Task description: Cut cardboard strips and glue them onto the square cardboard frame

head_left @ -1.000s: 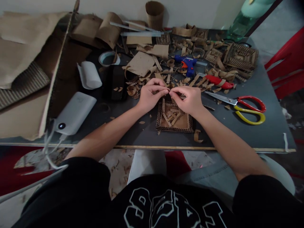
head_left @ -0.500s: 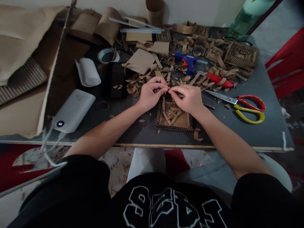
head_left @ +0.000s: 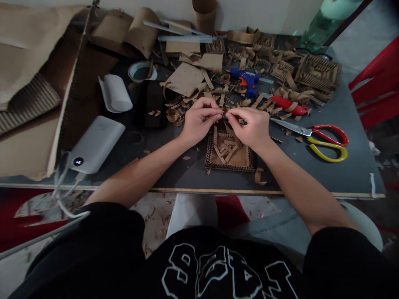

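My left hand (head_left: 197, 122) and my right hand (head_left: 251, 126) meet fingertip to fingertip over the middle of the dark table (head_left: 327, 174). Together they pinch a small cardboard strip (head_left: 223, 114), most of it hidden by the fingers. Right below them lies a square cardboard tray (head_left: 232, 160) with ribbed edges and several loose strips inside.
Red-and-yellow scissors (head_left: 321, 139) lie to the right, a red-handled cutter (head_left: 286, 106) and a blue glue gun (head_left: 247, 81) behind the hands. Cardboard scraps (head_left: 280, 66) and ribbed pieces cover the back. A white power bank (head_left: 95, 143) with cable, a tape roll (head_left: 140, 71) and large cardboard sheets (head_left: 31, 62) lie left.
Both hands stay pinched together at the same spot; my fingers shifted slightly on the strip. The view moved down a little.
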The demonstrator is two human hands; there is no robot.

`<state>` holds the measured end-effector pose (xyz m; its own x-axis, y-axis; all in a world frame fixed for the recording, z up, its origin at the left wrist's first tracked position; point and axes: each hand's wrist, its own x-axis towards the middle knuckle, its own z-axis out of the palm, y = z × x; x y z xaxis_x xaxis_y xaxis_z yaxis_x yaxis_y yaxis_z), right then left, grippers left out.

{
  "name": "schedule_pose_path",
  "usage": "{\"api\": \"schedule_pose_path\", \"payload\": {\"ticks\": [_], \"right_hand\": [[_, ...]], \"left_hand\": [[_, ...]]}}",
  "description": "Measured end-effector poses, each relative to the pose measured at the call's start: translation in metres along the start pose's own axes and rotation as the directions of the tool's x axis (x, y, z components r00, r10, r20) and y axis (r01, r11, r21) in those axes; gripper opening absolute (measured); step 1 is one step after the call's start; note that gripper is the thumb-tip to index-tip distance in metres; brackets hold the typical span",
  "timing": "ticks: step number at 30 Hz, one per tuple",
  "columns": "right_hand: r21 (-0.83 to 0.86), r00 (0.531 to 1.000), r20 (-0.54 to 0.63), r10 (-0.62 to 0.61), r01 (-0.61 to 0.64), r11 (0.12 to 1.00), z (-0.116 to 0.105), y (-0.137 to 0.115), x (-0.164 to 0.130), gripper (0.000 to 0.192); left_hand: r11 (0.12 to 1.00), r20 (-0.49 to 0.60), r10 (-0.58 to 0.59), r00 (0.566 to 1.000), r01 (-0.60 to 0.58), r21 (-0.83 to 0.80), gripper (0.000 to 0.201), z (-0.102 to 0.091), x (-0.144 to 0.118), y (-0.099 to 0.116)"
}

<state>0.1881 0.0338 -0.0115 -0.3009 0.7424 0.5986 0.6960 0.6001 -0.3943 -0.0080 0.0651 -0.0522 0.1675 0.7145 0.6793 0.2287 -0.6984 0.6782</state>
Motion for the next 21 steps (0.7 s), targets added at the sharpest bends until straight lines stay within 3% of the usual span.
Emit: {"api": "schedule_pose_path", "payload": {"ticks": [6,12,21], "right_hand": [[-0.021,1.000,0.016,0.017,-0.017,1.000,0.0003,0.0000,0.0001,0.033],[-0.048,0.999,-0.003,-0.050,0.049,0.998,0.0033,0.0033,-0.0013,0.030],[-0.054,0.994,-0.024,-0.107,0.105,0.993,0.0058,0.0038,-0.0028,0.027]], "left_hand": [[0.997,0.004,-0.018,1.000,0.018,0.072,0.029,-0.0009,-0.0013,0.0028],[0.990,-0.008,0.032,0.999,-0.030,0.137,0.029,-0.0011,-0.0026,0.0052],[0.991,-0.072,0.118,0.990,-0.113,0.078,0.013,-0.0010,-0.0014,0.0050]]}}
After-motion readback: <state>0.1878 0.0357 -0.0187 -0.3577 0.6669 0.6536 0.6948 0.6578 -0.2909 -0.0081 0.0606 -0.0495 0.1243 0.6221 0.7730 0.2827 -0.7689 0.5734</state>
